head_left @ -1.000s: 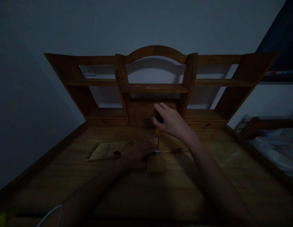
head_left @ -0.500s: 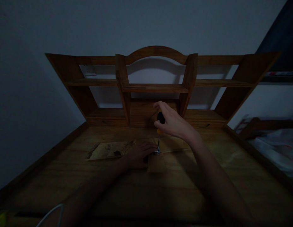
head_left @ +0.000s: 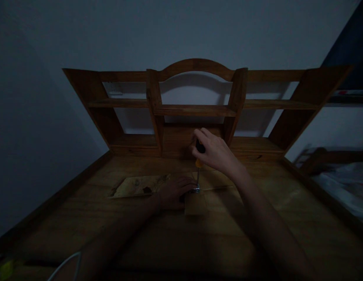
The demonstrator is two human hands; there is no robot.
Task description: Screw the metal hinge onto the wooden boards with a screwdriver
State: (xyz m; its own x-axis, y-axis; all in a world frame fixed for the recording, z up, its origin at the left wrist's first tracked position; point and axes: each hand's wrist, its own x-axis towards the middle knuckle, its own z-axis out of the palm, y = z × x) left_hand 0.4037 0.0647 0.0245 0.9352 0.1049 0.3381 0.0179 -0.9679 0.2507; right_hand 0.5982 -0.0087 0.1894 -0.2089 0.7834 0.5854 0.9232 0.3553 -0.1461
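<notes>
My right hand (head_left: 215,151) grips a screwdriver (head_left: 199,162) by its black and yellow handle and holds it nearly upright. The shaft's tip meets a small shiny metal fitting (head_left: 196,190), which looks like a hinge. My left hand (head_left: 177,191) lies low from the left, its fingertips pressing and steadying this fitting. Under the fitting sits a small square wooden piece (head_left: 195,206) on the desk top. Something dark shows beneath my left palm, too dim to name. Whether a screw is under the tip is hidden.
The wooden desk top (head_left: 117,230) bears a worn, peeled patch (head_left: 140,185) left of my hands. Behind stands a wooden shelf unit (head_left: 195,110) with drawers (head_left: 254,156) against the wall. A pale plastic-looking bundle (head_left: 345,187) lies beyond the right edge.
The fingers of my right hand have closed further around the screwdriver handle. My left hand stays on the metal fitting. The whole view has shifted slightly.
</notes>
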